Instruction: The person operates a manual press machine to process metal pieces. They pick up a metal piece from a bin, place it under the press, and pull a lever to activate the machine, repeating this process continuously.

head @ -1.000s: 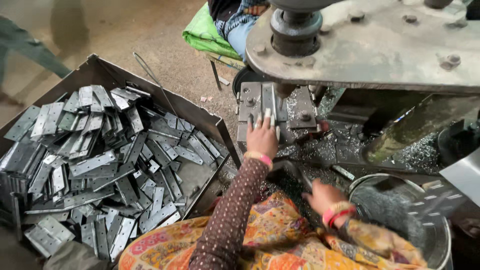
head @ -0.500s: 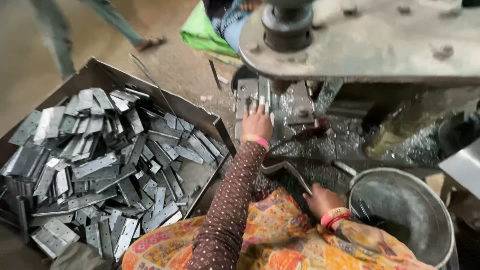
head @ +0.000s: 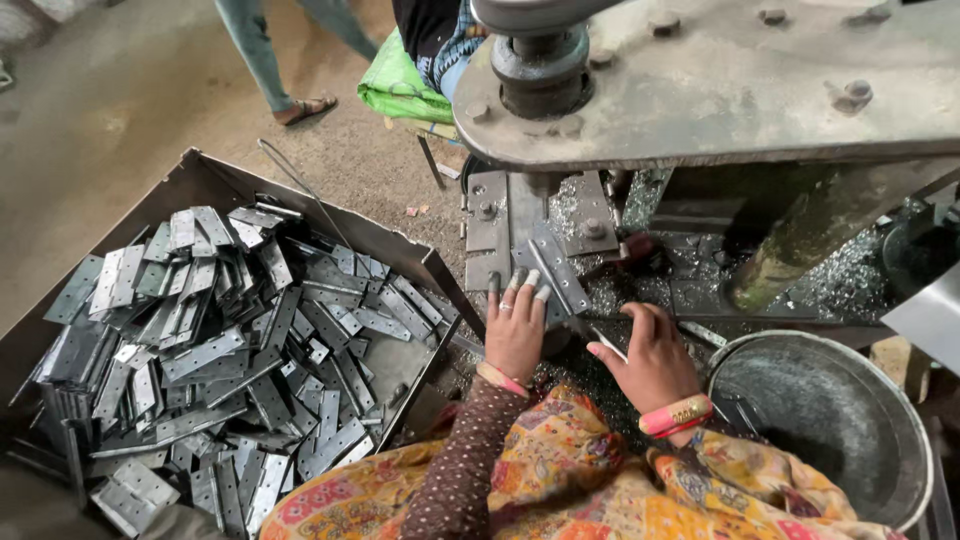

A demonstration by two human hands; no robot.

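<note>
- My left hand (head: 515, 330) lies flat, fingers spread, on the press bed (head: 600, 290), fingertips touching a metal strip (head: 560, 270) at its 12 o'clock.
- My right hand (head: 650, 355) pinches a thin metal piece (head: 603, 342) at its 9 o'clock.
- A tray of hinges (head: 230, 340) sits at 9 o'clock, a steel bucket (head: 830, 420) at 3.

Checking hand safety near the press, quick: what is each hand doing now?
Left hand: open, fingers flat on the grey metal hinge plate at the press.
Right hand: closed around a thin metal piece.

Dull grey metal hinges (head: 230, 340); worn steel press (head: 720, 90); matt metal bucket (head: 820, 420).
</note>
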